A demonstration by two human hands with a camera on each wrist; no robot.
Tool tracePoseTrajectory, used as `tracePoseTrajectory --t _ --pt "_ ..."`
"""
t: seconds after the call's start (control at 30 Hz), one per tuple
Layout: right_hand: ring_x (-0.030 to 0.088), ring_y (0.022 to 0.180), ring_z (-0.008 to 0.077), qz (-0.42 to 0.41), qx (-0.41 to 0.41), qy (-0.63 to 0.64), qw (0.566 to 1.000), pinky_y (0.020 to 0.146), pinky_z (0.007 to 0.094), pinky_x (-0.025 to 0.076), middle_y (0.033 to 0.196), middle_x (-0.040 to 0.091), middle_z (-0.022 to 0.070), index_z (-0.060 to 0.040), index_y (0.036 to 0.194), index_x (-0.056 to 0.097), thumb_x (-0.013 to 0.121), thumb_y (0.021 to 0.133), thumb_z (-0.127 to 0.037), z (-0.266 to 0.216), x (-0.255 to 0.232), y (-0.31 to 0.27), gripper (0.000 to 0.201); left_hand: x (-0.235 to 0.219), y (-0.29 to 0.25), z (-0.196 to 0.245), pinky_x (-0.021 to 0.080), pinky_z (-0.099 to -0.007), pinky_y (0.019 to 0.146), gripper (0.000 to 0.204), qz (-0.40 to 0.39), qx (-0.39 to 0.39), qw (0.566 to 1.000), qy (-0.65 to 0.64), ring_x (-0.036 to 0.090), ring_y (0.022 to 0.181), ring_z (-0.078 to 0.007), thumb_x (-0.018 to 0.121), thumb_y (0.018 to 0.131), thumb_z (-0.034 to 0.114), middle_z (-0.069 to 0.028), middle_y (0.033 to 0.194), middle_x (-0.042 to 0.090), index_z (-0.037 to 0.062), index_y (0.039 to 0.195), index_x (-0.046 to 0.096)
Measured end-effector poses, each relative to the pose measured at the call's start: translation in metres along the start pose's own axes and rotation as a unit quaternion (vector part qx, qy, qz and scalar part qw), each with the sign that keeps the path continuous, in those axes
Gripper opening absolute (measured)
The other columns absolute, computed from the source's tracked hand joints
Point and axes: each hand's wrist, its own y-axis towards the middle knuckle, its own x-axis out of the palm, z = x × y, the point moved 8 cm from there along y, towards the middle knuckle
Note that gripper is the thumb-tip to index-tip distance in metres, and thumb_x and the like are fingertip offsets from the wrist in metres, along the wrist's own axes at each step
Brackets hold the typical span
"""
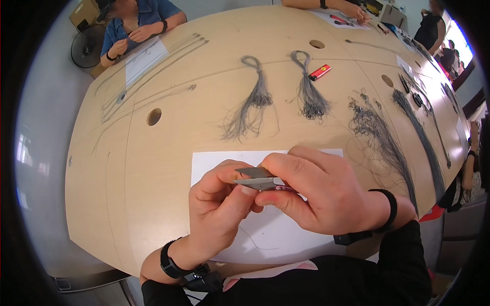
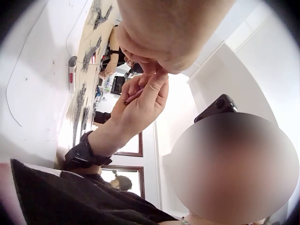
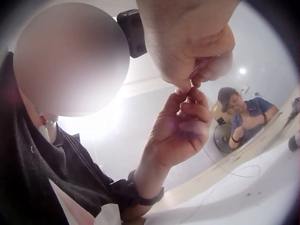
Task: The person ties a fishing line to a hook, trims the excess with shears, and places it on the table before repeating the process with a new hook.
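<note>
Over a white sheet of paper, both hands meet at the fingertips in the head view. My right hand grips small thread snips, their two pointed metal blades lying across the left fingertips. A bit of pink handle shows among the right fingers in the left wrist view. My left hand pinches a thin grey line, which trails in a loop below that hand in the right wrist view. The pinched end is hidden between the fingers.
Two looped bundles of grey line lie beyond the paper, beside a red lighter. Loose bundles spread at the right, near black scissors. A person sits across the table.
</note>
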Motion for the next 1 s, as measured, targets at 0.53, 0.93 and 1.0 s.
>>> tracePoseTrajectory --t 0.53,0.93,1.0 --pt "0.046 0.048 0.0188 0.019 -0.021 -0.005 1.000 0.041 0.0272 0.036 0.063 0.050 0.0071 0.0009 0.086 0.050 0.064 0.067 -0.012 -0.0017 -0.0012 -0.0009 0.028 -0.0005 0.0005 0.0023 0.044 -0.0207 0.054 0.011 0.007 0.015 1.000 0.018 0.052 0.065 -0.0111 0.048 0.080 0.002 -0.0080 0.086 0.051 -0.0001 0.091 0.051" --pt "0.049 0.052 0.0227 -0.001 -0.016 -0.021 1.000 0.043 0.0292 0.039 0.063 0.047 0.0094 -0.0007 0.089 0.047 0.063 0.067 -0.014 0.0019 0.0022 -0.0022 0.030 -0.0029 -0.0002 0.0019 0.043 -0.0202 0.053 0.008 0.022 0.014 0.999 0.018 0.051 0.062 -0.0104 0.049 0.080 0.002 -0.0074 0.083 0.051 0.0007 0.088 0.050" --pt "0.048 0.052 0.0172 0.025 0.015 0.015 0.999 0.045 0.0262 0.038 0.066 0.049 0.0076 0.0000 0.089 0.048 0.064 0.068 -0.014 0.0066 -0.0038 0.0000 0.030 -0.0037 0.0008 0.0014 0.043 -0.0203 0.053 0.008 0.019 0.017 1.000 0.010 0.050 0.062 -0.0104 0.049 0.079 0.002 -0.0078 0.083 0.052 0.0010 0.087 0.050"
